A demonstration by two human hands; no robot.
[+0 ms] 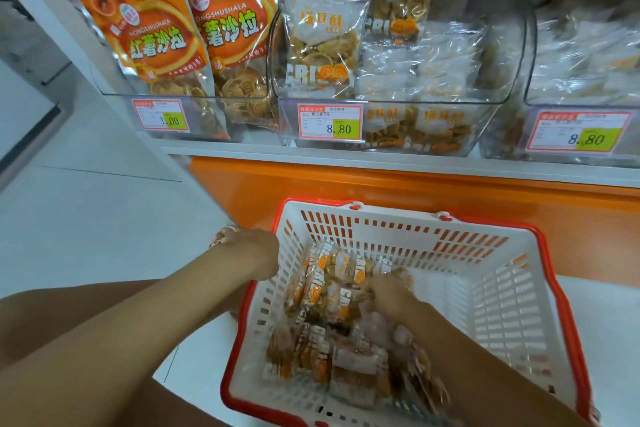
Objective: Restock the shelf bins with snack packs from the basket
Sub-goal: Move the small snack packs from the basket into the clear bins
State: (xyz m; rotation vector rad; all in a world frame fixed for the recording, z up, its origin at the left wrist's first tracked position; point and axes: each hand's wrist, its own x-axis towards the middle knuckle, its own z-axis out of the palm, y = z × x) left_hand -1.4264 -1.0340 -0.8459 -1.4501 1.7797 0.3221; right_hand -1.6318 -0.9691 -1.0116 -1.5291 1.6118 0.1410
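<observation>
A white plastic basket [485,243] with a red rim stands on the floor below the shelf. Several small clear snack packs [322,350] with orange and white print lie heaped in its left half. My right hand [388,295] reaches down into the heap, its fingers curled among the packs; motion blur hides the exact hold. My left hand [256,253] grips the basket's left wall at the rim. On the shelf above, a clear middle bin [391,107] holds the same kind of packs.
A left bin [117,94] holds big orange snack bags [156,31]. A right bin [540,94] holds more clear packs. Price tags [330,123] hang on the bin fronts. An orange panel [381,184] runs under the shelf, with pale floor [86,201] to the left.
</observation>
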